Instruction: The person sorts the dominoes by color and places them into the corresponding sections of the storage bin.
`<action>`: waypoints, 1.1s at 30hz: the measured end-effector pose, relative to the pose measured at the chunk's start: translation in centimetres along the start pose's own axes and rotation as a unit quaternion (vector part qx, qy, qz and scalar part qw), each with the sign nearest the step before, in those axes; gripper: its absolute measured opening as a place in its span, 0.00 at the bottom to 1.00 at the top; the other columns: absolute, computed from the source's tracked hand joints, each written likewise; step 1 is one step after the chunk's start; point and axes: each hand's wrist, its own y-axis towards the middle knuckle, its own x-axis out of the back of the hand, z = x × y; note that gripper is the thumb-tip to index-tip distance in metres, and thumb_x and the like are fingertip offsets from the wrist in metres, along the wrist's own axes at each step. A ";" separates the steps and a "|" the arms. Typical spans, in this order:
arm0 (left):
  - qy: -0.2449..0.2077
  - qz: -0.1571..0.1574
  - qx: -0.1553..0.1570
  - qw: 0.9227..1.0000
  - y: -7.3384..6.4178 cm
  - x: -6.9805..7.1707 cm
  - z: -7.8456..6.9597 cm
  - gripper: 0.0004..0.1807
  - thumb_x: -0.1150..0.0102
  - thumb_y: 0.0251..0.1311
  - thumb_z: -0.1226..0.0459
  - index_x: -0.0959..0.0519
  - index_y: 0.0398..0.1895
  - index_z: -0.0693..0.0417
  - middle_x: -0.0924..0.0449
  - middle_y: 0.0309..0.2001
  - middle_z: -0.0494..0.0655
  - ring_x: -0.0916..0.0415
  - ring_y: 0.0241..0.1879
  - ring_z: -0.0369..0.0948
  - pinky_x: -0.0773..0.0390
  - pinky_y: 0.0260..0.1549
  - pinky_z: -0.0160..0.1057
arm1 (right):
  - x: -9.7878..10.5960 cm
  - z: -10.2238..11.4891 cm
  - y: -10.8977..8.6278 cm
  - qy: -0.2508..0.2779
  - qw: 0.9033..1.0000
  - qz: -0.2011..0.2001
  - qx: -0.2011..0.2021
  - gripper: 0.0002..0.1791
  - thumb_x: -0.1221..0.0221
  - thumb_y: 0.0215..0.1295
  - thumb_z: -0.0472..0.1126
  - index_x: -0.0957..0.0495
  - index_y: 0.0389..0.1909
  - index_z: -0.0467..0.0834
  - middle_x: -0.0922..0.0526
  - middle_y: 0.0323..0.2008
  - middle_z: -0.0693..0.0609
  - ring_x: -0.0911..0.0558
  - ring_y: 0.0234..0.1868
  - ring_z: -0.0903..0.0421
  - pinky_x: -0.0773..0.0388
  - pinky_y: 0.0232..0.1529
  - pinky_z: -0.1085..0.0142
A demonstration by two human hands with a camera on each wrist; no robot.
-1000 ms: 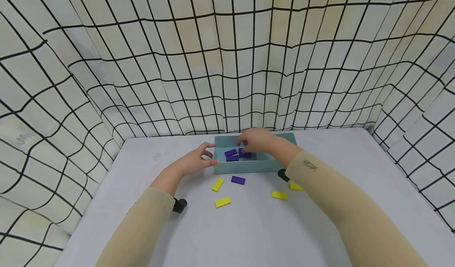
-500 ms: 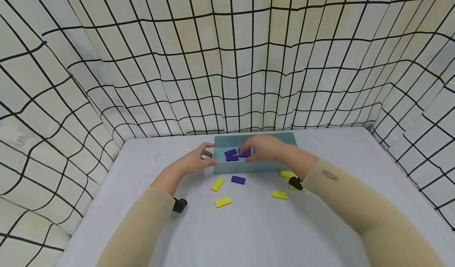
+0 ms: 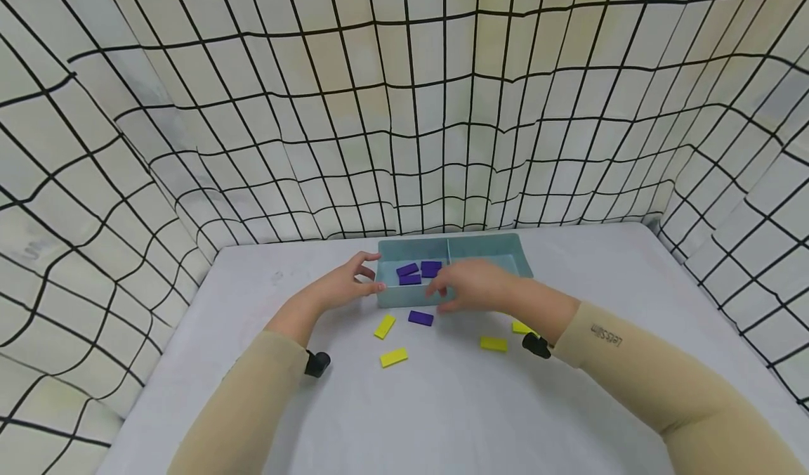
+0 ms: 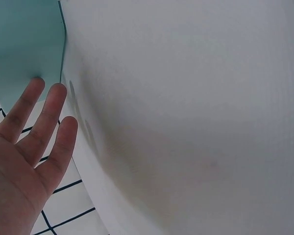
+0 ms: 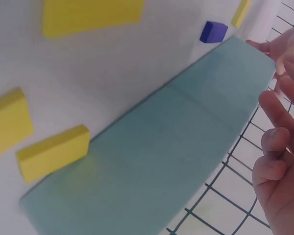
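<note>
A light blue-green divided box stands near the back of the table, with several purple blocks in its left compartment. My left hand is at the box's left end, fingers extended and fingertips against or very near that wall. Over the front wall hangs my right hand, its fingers loosely bent and nothing visible in them. Just below its fingertips, one purple block lies on the table in front of the box. In the right wrist view, the right fingers are apart from the box.
Several yellow blocks lie before the box: two on the left, others on the right, one yellow block nearer me and one yellow block partly behind the right wrist. A black grid net rises behind the white table.
My right hand has come out of the left compartment, moving towards me over the front wall, leaving the purple blocks there. The left hand keeps its place at the box.
</note>
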 end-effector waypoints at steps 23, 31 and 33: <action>0.000 0.002 0.002 1.000 0.1 0.0 0.2 0.42 0.39 0.64 0.46 0.48 0.76 0.36 0.31 0.67 0.53 0.29 0.63 0.53 0.32 0.61 0.58 | -5.3 1.9 1.9 -0.105 0.994 -0.014 -0.020 0.18 0.33 0.63 0.50 0.17 0.54 0.57 0.16 0.39 0.60 0.19 0.39 0.61 0.20 0.41 0.65; 0.003 0.003 0.000 1.000 0.0 0.0 0.0 0.41 0.39 0.65 0.46 0.48 0.76 0.36 0.30 0.66 0.53 0.28 0.62 0.52 0.32 0.61 0.58 | -6.2 2.5 2.4 -0.130 0.991 -0.012 -0.024 0.20 0.34 0.64 0.52 0.19 0.57 0.57 0.16 0.44 0.57 0.17 0.44 0.57 0.19 0.46 0.60; 0.004 0.002 0.001 1.000 -0.1 0.1 0.0 0.41 0.39 0.65 0.46 0.48 0.76 0.36 0.30 0.67 0.53 0.29 0.62 0.53 0.32 0.61 0.58 | -6.3 2.6 2.5 -0.128 0.991 -0.009 -0.030 0.21 0.35 0.65 0.52 0.20 0.58 0.58 0.16 0.45 0.56 0.17 0.45 0.57 0.19 0.47 0.60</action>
